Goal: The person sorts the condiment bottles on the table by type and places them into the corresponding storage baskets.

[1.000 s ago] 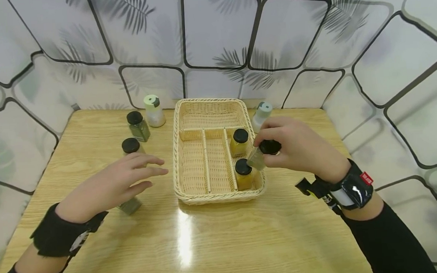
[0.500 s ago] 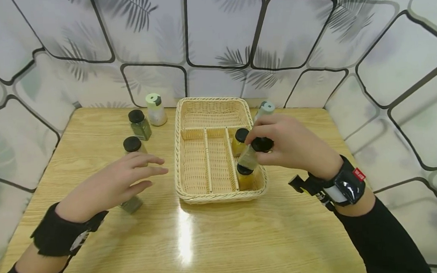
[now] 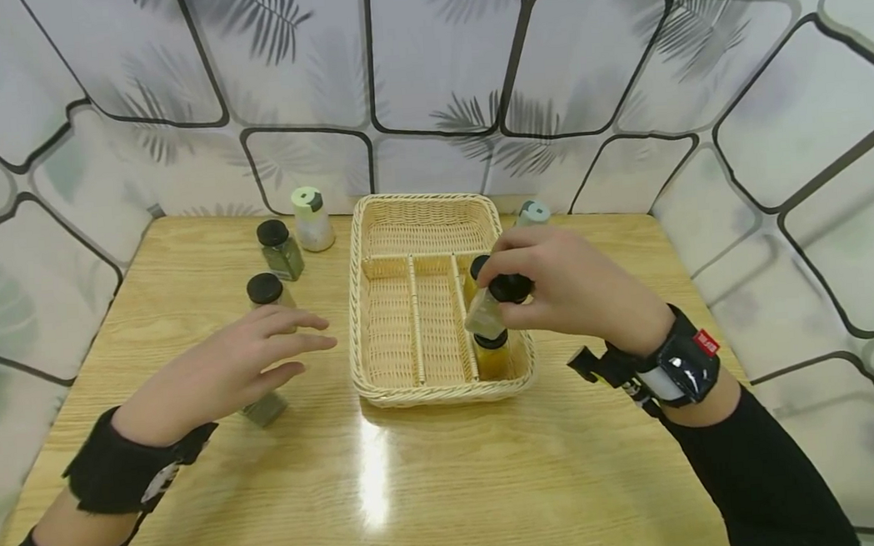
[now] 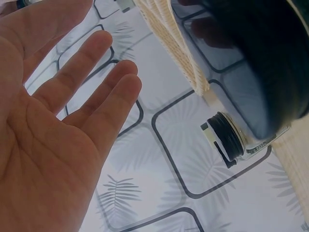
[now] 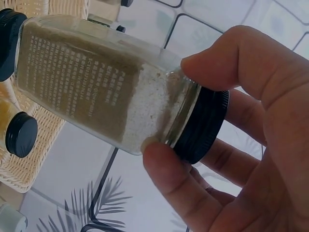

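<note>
right hand (image 3: 569,286) pinches a tilted jar (image 5: 96,84) by its upper end, left hand (image 3: 225,369) relaxed

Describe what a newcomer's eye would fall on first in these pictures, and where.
The divided wicker basket stands out, near the back of the wooden table. Above its right side, the right hand holds a tilted, black-lidded jar. The left hand hovers to the basket's left, near other jars.
</note>
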Demonstrator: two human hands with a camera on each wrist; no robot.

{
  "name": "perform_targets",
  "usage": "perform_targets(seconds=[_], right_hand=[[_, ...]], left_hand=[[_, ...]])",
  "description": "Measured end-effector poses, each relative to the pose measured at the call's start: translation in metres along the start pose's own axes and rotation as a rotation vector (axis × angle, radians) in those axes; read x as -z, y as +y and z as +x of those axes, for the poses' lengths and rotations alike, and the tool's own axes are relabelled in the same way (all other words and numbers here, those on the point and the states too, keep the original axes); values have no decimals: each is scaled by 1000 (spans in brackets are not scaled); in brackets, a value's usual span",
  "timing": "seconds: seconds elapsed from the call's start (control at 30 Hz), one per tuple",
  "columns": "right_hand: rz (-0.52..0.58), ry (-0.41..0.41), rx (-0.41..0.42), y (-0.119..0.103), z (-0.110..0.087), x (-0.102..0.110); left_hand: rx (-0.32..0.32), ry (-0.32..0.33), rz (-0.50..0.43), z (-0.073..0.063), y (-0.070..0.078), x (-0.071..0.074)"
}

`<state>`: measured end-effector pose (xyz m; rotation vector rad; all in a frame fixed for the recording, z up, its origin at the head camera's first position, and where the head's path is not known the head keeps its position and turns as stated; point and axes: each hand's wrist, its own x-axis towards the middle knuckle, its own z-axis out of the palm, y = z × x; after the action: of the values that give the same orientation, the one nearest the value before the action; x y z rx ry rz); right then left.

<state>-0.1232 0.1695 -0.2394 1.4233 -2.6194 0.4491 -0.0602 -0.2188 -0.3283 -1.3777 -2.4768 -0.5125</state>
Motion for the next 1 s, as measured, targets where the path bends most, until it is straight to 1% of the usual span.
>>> perform_targets(seconds=[0.43,0.83,1.0], right_hand=[[18,2,48,-8,5,-7],[51,-22,85,-14,11,-15],[45,-9,109,-15,15,-19]], left_hand=[[-3,2,-3,-1,4,0],[1,9,-6,-3,6,0],[10,7,-11,-3,7,1]])
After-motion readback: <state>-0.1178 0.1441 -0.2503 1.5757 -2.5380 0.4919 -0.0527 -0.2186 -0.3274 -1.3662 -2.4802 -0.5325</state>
